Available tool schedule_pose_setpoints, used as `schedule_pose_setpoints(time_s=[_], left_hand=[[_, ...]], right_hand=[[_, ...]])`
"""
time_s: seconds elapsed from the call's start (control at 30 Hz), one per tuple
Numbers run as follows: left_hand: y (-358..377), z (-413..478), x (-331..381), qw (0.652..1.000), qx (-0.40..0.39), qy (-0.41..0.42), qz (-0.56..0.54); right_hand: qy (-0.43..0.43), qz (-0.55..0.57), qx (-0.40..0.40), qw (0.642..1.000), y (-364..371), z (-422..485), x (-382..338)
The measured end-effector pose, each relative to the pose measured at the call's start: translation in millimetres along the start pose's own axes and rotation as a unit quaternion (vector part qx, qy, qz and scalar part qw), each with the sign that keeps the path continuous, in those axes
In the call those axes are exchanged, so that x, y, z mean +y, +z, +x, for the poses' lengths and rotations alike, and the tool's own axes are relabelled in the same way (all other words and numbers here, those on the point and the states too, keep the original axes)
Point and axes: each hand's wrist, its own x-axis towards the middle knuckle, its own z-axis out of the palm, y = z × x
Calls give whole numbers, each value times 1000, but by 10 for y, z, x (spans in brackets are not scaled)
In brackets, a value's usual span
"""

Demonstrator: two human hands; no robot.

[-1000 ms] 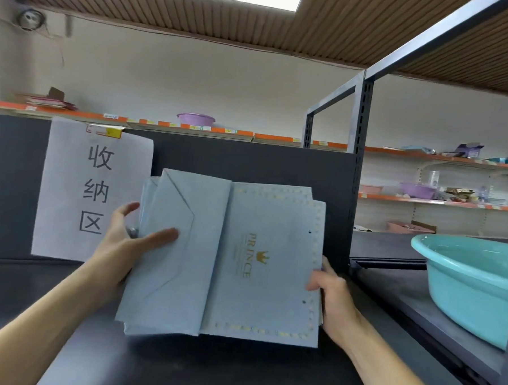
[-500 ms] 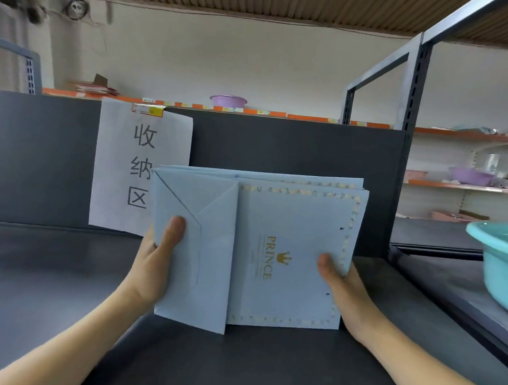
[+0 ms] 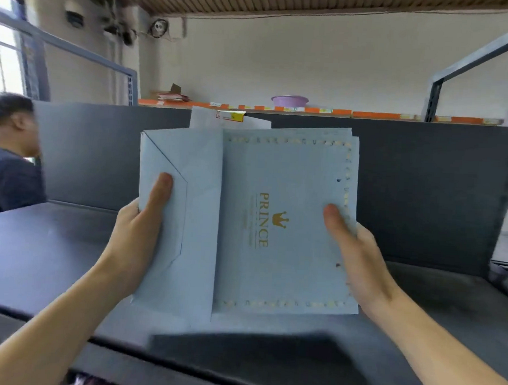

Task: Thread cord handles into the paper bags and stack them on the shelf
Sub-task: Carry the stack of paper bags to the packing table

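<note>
A stack of flat, light blue paper bags [image 3: 254, 221] with a gold "PRINCE" crown print is held upright over the dark grey shelf [image 3: 37, 254]. My left hand [image 3: 139, 230] grips the stack's left side, thumb on the folded bottom flap. My right hand [image 3: 358, 256] grips the right edge, thumb on the front near the punched holes. No cord handle is visible on the bags. The stack's lower edge hangs just above the shelf surface.
A white paper sign [image 3: 230, 120] peeks out behind the bags on the shelf's dark back panel [image 3: 423, 186]. A person [image 3: 7, 150] stands at the far left beyond the shelf. A purple basin [image 3: 290, 100] sits on the orange wall shelf behind.
The view has swung left and pulled closer; the teal basin left the frame and a person appeared at left. The bag stack was squared up, rose and now covers most of the sign.
</note>
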Motion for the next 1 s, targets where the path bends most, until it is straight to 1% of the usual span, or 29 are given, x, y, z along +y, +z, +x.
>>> schedule_pose_setpoints(time_s=[0.13,0.23,0.37,0.53,0.6,0.73,0.9,1.0], left_hand=[[-879,-116,262,995,90,-23,36],[-1682,-241,486,982,173,-31,73],[-2530,-473,783,965,240,-32,98],[-3565,-809,1065,934,336,-49,113],[-3943,-975,1153,923,364,-49,118],[-4629,-1372,1264,903,403,-47,142],[-5332,-1834,1352,866,468,-50,170],[-5743,-2053,1334,841,503,-74,187]], right_hand=[[5,65,-90,994,845,156,30],[-22,60,-175,982,1689,154,32],[-15,118,-245,962,2688,61,83],[-15,164,-315,935,3892,-150,55],[-10,182,-354,917,4329,-259,53],[15,205,-400,893,5191,-560,53],[60,216,-475,851,6196,-931,139],[85,215,-520,822,6720,-1109,231]])
